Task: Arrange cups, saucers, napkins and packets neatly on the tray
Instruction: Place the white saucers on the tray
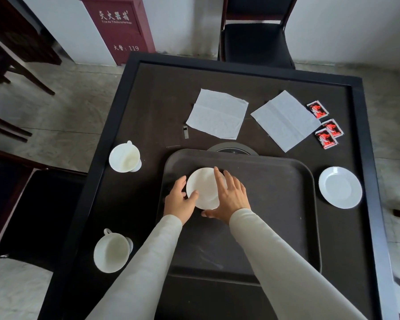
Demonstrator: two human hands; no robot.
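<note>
A white saucer lies in the far left part of the dark tray. My left hand grips its left rim, thumb on top. My right hand rests on its right side with fingers spread flat. A second saucer sits on the table right of the tray. Two white cups stand left of the tray: one farther away, one nearer. Two white napkins lie beyond the tray, with three red packets at the far right.
The dark table has a raised rim. A small dark slip lies near the left napkin, and a round inset peeks out behind the tray. Chairs stand at the far side and the left. A red cabinet stands against the wall.
</note>
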